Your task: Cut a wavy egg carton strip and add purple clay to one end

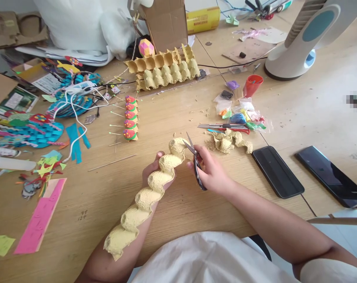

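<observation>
My left hand (150, 169) is closed around a long strip of egg carton (157, 180) from beneath, with most of its fingers hidden by the strip. The strip is a single row of several pale yellow cups, slanting from lower left up to the right along my forearm. In my right hand (211, 169) are dark-handled scissors (197, 167), their blades parted at the strip's far end. Whether the blades touch the card I cannot tell. Cut carton scraps (225, 141) lie to the right of the scissors, beside a utility knife (225, 126).
Two phones, one black (278, 171) and one glossy (328, 173), lie at right. Behind are more egg cartons (169, 74), bagged clay (239, 114), a red cup (253, 85) and a white fan (293, 59). Painted carton caterpillars (130, 118) and paper crafts (45, 133) occupy the left.
</observation>
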`<state>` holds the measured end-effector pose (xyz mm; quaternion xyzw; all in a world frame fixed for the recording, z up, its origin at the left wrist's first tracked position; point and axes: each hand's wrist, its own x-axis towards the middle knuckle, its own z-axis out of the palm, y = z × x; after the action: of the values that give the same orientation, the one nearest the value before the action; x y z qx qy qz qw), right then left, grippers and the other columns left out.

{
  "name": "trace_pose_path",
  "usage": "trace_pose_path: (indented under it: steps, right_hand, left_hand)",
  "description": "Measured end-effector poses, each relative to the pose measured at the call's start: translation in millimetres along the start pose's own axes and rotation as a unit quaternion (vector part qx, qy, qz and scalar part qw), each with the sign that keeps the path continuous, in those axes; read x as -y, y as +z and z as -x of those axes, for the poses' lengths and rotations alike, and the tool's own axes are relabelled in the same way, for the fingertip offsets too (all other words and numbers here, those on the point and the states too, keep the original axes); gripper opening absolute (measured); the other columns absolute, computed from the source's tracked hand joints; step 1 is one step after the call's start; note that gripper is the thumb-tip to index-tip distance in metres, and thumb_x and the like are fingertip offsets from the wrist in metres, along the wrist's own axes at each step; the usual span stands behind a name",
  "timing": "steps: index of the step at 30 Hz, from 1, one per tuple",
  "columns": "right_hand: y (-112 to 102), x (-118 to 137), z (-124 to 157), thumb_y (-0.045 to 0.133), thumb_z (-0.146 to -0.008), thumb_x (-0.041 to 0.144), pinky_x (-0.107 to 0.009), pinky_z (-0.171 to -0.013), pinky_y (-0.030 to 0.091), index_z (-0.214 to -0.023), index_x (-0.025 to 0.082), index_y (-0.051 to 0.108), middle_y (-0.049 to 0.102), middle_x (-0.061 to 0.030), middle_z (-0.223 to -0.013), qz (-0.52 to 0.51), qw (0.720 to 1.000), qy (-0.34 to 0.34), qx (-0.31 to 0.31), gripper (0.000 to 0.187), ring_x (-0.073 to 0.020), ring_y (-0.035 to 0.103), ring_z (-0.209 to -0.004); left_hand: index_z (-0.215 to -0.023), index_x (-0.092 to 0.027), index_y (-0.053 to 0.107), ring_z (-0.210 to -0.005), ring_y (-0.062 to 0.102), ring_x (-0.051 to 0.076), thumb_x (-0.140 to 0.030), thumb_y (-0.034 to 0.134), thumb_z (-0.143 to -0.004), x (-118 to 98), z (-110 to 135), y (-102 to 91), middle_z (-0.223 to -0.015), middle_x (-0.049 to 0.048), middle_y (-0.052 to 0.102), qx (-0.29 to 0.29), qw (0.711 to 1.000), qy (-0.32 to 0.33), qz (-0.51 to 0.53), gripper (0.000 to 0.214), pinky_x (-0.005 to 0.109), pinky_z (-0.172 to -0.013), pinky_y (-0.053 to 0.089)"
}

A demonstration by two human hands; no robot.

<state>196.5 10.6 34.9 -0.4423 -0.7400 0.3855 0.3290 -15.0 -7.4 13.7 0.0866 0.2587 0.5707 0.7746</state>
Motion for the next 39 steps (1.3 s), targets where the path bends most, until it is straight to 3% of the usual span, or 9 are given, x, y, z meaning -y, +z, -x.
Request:
trace_pose_path:
  steps: [3,10,17,23,33,39]
  right_hand:
    - [0,0,0,0.06,-0.097,0.041,-0.033,-0.073,0.043,-0.124,0.021,0.052,0.062,-0.0041,-0.093,-0.003,1.0,0.001,-0.002,0.034,-0.0198,0.057,-0.082]
    - [-1,1,1,0.061,-0.096,0.041,-0.033,-0.075,0.043,-0.123,0.021,0.052,0.062,-0.0042,-0.093,-0.004,1.0,-0.005,-0.005,0.035,-0.0206,0.058,-0.084]
    - [-1,1,0,0.061,-0.096,0.042,-0.035,-0.078,0.044,-0.123,0.021,0.051,0.061,-0.0054,-0.096,0.013,1.0,-0.012,-0.006,0.035,-0.0215,0.057,-0.086]
    - [0,-2,0,0.063,-0.096,0.043,-0.03,-0.067,0.04,-0.118,0.022,0.053,0.056,0.0001,-0.082,-0.012,1.0,0.001,0.008,0.032,-0.0173,0.053,-0.073]
    - [0,-5,-3,0.065,-0.094,0.052,-0.026,-0.057,0.033,-0.109,0.023,0.059,0.05,0.0055,-0.066,-0.04,0.997,0.059,0.018,0.033,-0.0137,0.045,-0.059]
    - [1,-4,-5,0.064,-0.093,0.056,-0.028,-0.064,0.04,-0.104,0.021,0.058,0.055,0.0018,-0.077,-0.15,0.986,0.069,-0.011,0.037,-0.0151,0.05,-0.069]
  left_hand:
    - [-0.08,-0.028,0.068,-0.039,0.041,0.011,-0.039,0.033,-0.106,0,1,1.1,-0.055,0.0005,0.048,0.009,1.0,-0.003,0.017,0.046,0.023,-0.038,0.033]
    - [-0.078,-0.027,0.068,-0.038,0.039,0.01,-0.049,0.035,-0.106,0,0,-1.1,-0.055,-0.0001,0.048,-0.027,1.0,-0.005,-0.003,0.048,0.023,-0.036,0.032]
    - [-0.077,-0.025,0.07,-0.037,0.041,0.01,-0.042,0.031,-0.108,0,0,0.7,-0.052,0.0,0.047,-0.013,1.0,-0.01,0.012,0.052,0.022,-0.036,0.032]
    - [-0.078,-0.022,0.068,-0.039,0.044,0.01,-0.034,0.016,-0.111,0,3,9.2,-0.056,0.0,0.049,-0.008,1.0,-0.008,0.025,0.063,0.022,-0.037,0.032]
    - [-0.078,-0.027,0.067,-0.038,0.041,0.008,-0.036,0.052,-0.103,-1,1,7.7,-0.058,-0.0019,0.055,-0.02,1.0,-0.007,0.007,0.03,0.02,-0.038,0.033]
    - [-0.076,-0.025,0.065,-0.035,0.038,0.006,-0.036,0.062,-0.097,0,0,8.1,-0.055,-0.0042,0.047,-0.03,0.999,-0.008,0.011,0.024,0.017,-0.035,0.032]
